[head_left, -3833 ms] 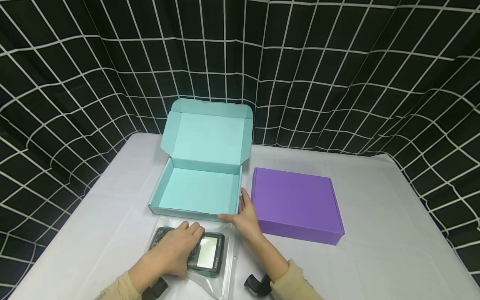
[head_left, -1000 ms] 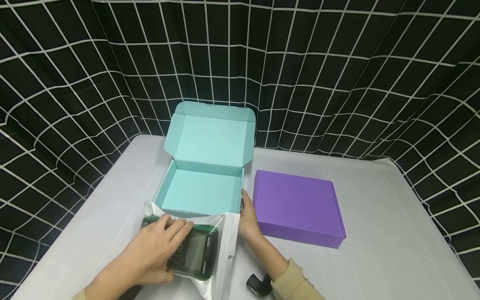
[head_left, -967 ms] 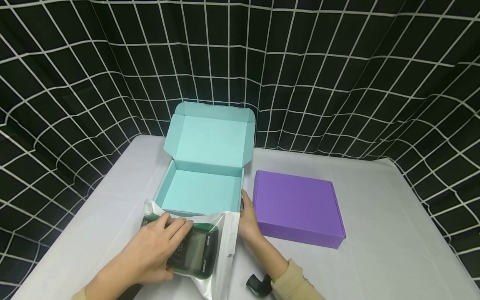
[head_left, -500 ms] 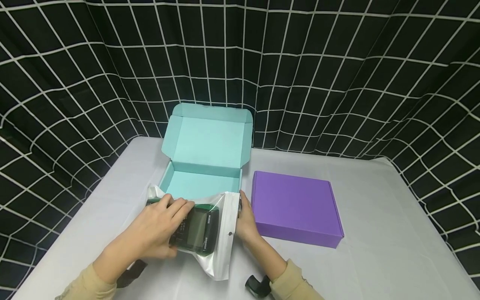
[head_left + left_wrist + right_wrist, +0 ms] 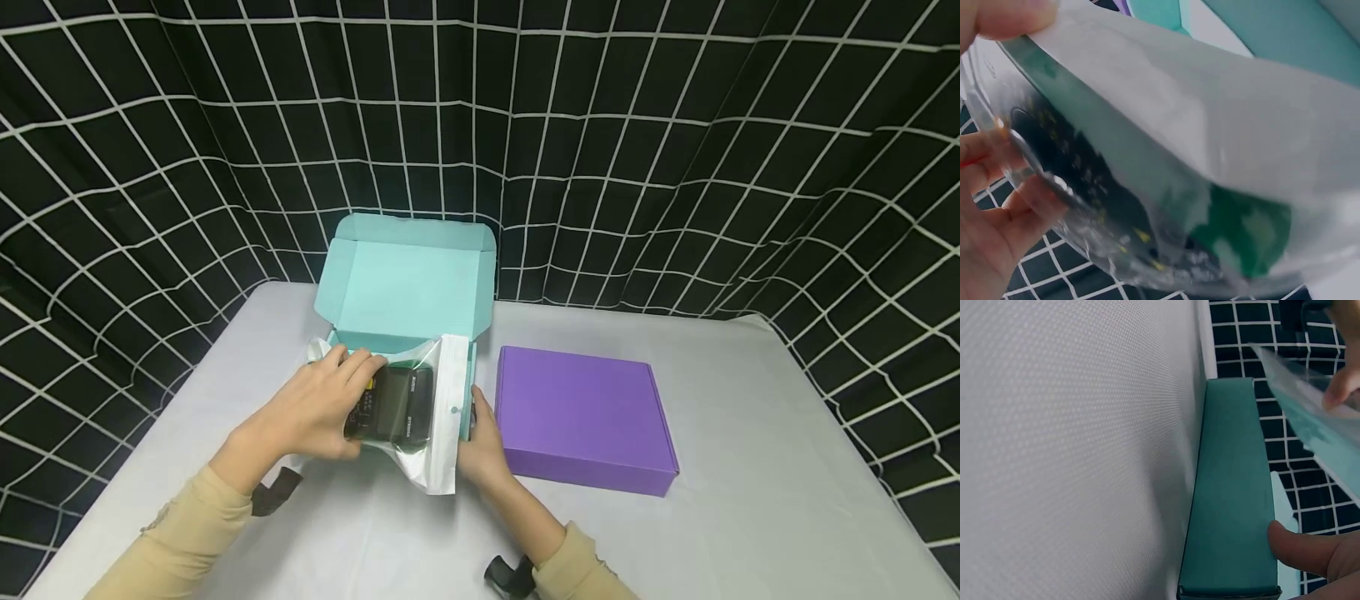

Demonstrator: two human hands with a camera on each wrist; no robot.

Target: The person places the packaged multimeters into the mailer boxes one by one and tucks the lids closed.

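My left hand point(image 5: 318, 404) grips a clear-and-white plastic bag point(image 5: 450, 417) holding a dark device with a screen point(image 5: 393, 404) and green edging. In the left wrist view the bag point(image 5: 1260, 125) fills much of the picture, fingers curled round its side. The bag is held over the front of the open turquoise box point(image 5: 408, 287), hiding most of its inside. My right hand point(image 5: 483, 446) holds the box's right front corner. In the right wrist view its thumb point(image 5: 1300, 550) lies on the top edge of the turquoise wall point(image 5: 1229, 487), and the bag point(image 5: 1316, 425) hangs above, clear of that wall.
A closed purple box point(image 5: 581, 417) lies to the right of the turquoise one on the white-covered table point(image 5: 765, 467). Black cloth with a white grid point(image 5: 600, 150) stands behind and at both sides. A dark strap or band shows near each wrist.
The left hand has lifted the bag off the table and carried it forward, from in front of the turquoise box to over it. My right hand has stayed at the box's corner.
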